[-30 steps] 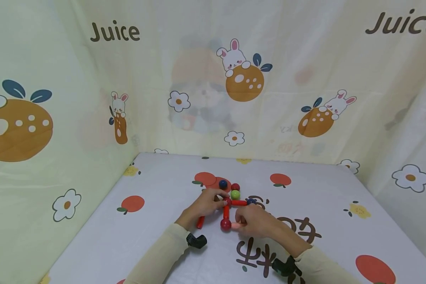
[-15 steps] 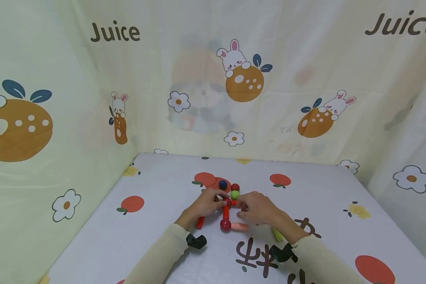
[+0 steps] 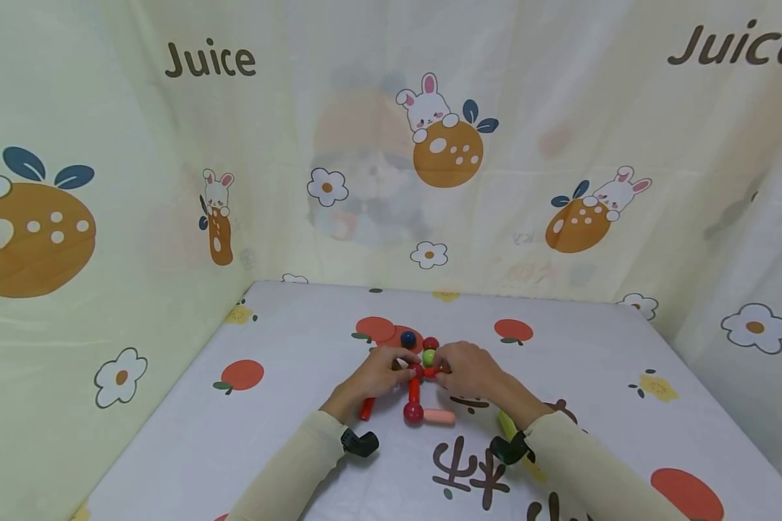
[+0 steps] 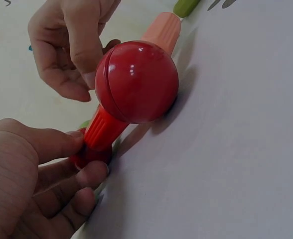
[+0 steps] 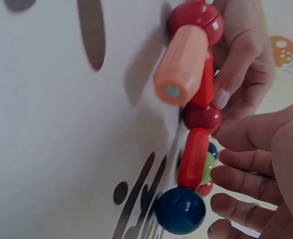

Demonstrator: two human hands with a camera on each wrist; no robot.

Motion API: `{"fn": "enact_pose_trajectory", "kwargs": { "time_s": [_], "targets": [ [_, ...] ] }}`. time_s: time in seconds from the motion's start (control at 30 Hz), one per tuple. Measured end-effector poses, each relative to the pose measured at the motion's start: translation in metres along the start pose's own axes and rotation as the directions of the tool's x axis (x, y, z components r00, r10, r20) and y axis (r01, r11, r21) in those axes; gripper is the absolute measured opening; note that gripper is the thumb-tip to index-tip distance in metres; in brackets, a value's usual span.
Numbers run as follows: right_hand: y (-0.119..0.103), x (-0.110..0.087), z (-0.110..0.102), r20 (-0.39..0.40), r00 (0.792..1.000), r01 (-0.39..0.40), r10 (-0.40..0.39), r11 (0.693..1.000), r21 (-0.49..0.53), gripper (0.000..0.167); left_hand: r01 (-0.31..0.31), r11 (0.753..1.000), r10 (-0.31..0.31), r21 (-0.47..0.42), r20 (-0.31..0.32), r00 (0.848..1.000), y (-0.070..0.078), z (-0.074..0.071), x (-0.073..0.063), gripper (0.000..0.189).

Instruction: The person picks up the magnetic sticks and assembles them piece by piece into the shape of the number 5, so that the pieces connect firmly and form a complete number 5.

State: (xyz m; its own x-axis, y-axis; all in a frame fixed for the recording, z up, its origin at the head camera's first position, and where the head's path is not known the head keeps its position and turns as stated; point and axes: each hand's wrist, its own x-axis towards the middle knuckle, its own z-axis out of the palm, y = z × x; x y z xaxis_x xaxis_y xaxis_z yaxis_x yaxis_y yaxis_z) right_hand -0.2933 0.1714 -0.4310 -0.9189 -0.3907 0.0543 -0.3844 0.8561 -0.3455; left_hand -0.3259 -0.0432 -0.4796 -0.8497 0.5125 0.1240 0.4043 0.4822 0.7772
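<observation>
My left hand [image 3: 383,370] pinches a red ball [image 4: 94,157] between thumb and fingers. From that ball a red magnetic rod [image 3: 414,391] runs toward me to a nearer, glossy red ball [image 3: 413,413], which has a pink rod [image 3: 439,417] sticking out to the right. A second red rod [image 5: 193,157] leads from the pinched ball to a dark blue ball [image 5: 180,210]. My right hand [image 3: 471,370] hovers beside this second rod, fingers spread and slightly bent, holding nothing. Its thumb comes close to the pinched ball, and in the head view it hides the blue ball.
Just behind the hands lie a green ball [image 3: 428,358], another red ball [image 3: 431,344] and another dark blue ball [image 3: 408,339]. A loose red rod [image 3: 366,409] lies by the left wrist; a yellow-green rod [image 3: 507,425] is under the right forearm. Printed curtains enclose the table.
My right hand has let go of the pink rod and moved away from me, to the second red rod and the green ball. My left hand keeps its pinch in place.
</observation>
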Motion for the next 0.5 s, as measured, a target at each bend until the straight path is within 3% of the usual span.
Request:
{"fn": "enact_pose_trajectory", "kwargs": {
  "time_s": [0.3,0.5],
  "targets": [
    [0.006,0.016,0.006,-0.079,0.996,0.042,-0.051,0.992,-0.117,0.026,0.002,1.0,-0.002,-0.014,0.008,1.0,0.001,0.0,0.0,0.026],
    [0.007,0.023,0.008,-0.055,0.997,0.053,-0.062,0.986,-0.157,0.029,0.011,1.0,-0.011,-0.017,0.005,1.0,0.001,0.001,0.0,0.025]
  ]
}}
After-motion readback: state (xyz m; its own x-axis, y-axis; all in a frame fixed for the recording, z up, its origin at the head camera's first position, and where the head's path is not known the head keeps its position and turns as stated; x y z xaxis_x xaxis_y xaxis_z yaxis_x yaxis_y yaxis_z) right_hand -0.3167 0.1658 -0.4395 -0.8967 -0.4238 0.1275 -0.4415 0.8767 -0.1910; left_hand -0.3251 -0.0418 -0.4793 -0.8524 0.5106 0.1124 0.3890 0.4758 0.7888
